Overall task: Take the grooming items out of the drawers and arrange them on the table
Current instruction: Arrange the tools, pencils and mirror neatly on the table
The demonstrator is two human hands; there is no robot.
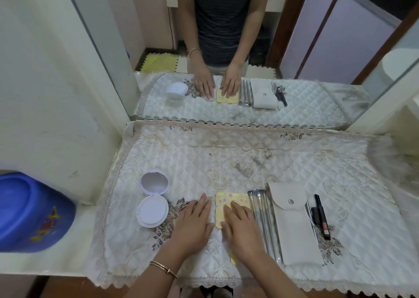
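Observation:
My left hand (194, 221) lies flat with straight fingers on a fine-toothed comb (209, 199), most of which it hides. My right hand (240, 226) presses flat on a yellow flowered brush (221, 201) whose handle tip shows at my wrist. A white compact (153, 197) stands open to the left, its mirror lid up. Right of the brush lie several silver makeup brushes (260, 209), a beige snap pouch (292, 220) and a black and pink tube (322, 218) beside a clear wrapper.
A quilted lace cloth (226, 157) covers the table, with a wall mirror (249, 48) behind it that reflects the items and the person. A blue plastic tub (29, 211) sits low at the left. White walls close in on both sides.

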